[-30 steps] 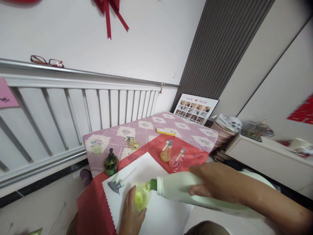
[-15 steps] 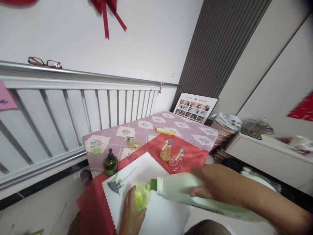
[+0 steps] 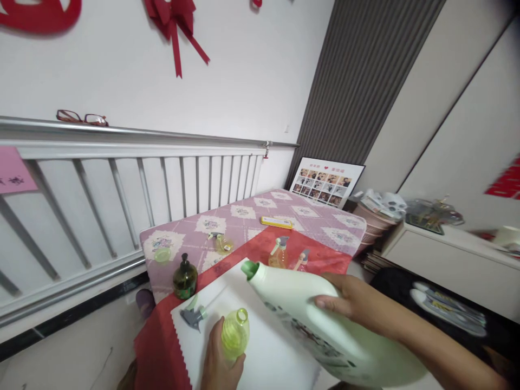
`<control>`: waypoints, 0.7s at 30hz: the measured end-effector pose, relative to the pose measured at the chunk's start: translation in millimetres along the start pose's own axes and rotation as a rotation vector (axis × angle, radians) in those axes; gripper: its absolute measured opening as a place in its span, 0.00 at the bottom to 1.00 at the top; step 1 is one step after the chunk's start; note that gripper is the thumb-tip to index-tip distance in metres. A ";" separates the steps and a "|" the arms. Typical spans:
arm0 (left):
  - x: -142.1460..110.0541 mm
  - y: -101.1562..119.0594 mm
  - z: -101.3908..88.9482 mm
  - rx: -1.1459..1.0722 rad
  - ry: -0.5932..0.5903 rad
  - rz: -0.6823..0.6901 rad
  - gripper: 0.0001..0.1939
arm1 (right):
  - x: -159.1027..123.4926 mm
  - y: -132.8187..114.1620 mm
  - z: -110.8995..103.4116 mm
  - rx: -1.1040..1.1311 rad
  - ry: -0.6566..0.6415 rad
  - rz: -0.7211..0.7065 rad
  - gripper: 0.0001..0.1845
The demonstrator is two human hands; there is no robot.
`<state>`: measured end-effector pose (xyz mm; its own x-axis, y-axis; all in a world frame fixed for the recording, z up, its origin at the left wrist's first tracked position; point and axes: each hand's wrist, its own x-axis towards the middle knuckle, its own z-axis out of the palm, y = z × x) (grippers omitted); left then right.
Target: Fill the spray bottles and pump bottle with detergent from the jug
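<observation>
My left hand (image 3: 217, 360) is wrapped round a small yellow-green bottle (image 3: 234, 333) that stands open-necked on a white cloth (image 3: 260, 357). My right hand (image 3: 353, 306) grips a big white jug with a green spout (image 3: 309, 325), tilted up so the spout sits above and to the right of the small bottle's neck, apart from it. A grey spray-trigger head with its tube (image 3: 194, 313) lies on the white cloth just left of the small bottle.
On the red cloth (image 3: 325, 259) and pink patterned tablecloth (image 3: 244, 214) stand a dark green pump bottle (image 3: 185, 277), an orange spray bottle (image 3: 278, 253), a pink spray bottle (image 3: 301, 260), two more small yellow bottles and a yellow flat object (image 3: 276, 222). A white railing runs along the left.
The big jug has tipped back up: its spout has lifted off the small bottle's neck. The small bottle stays in my left hand. The camera has shifted slightly downward.
</observation>
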<state>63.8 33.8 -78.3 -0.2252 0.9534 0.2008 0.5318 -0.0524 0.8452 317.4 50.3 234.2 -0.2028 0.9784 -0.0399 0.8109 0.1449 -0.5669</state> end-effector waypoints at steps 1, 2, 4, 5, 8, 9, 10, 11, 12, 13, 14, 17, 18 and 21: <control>0.3 -0.8 0.7 0.003 0.006 0.005 0.39 | 4.5 4.9 6.1 0.057 0.009 0.017 0.19; 0.6 -1.7 1.3 0.003 0.011 0.008 0.39 | 9.5 10.0 13.6 0.101 0.025 0.041 0.20; 1.4 -3.0 2.5 -0.017 0.017 0.001 0.39 | 20.6 20.9 31.9 0.155 0.118 0.091 0.22; 1.6 -3.4 3.0 -0.033 0.022 -0.007 0.39 | 26.4 26.6 42.6 0.173 0.199 0.109 0.22; 1.9 -3.9 3.9 -0.070 0.031 -0.026 0.41 | 42.8 42.7 80.0 0.252 0.394 0.109 0.22; 1.8 -4.0 3.9 -0.070 0.031 -0.030 0.41 | 47.2 47.3 94.0 0.297 0.453 0.086 0.22; 1.6 -4.1 3.9 -0.062 0.030 -0.032 0.41 | 50.9 51.5 108.5 0.347 0.516 0.062 0.22; 1.4 -4.2 3.8 -0.051 0.027 -0.031 0.42 | 53.8 55.2 123.0 0.375 0.552 0.053 0.22; 1.2 -4.3 3.5 -0.039 0.023 -0.028 0.42 | 55.7 58.6 137.2 0.395 0.575 0.054 0.23; 1.0 -4.3 3.2 -0.029 0.021 -0.027 0.43 | 56.8 61.6 150.4 0.412 0.593 0.061 0.23; 0.8 -4.2 2.8 -0.023 0.022 -0.029 0.43 | 57.0 64.4 162.0 0.422 0.606 0.072 0.23; 0.5 -3.1 1.7 -0.036 0.027 -0.042 0.44 | 53.3 71.5 183.1 0.440 0.614 0.095 0.21; 0.6 -2.6 1.4 -0.043 0.030 -0.045 0.43 | 50.7 73.7 185.4 0.442 0.598 0.097 0.20; 0.5 -1.6 0.8 -0.072 0.031 -0.041 0.43 | 37.6 79.8 182.3 0.412 0.604 0.113 0.23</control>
<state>63.5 34.6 -80.0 -0.2715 0.9456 0.1793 0.4618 -0.0355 0.8863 274.4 71.8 37.4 0.3031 0.9121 0.2761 0.5128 0.0881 -0.8540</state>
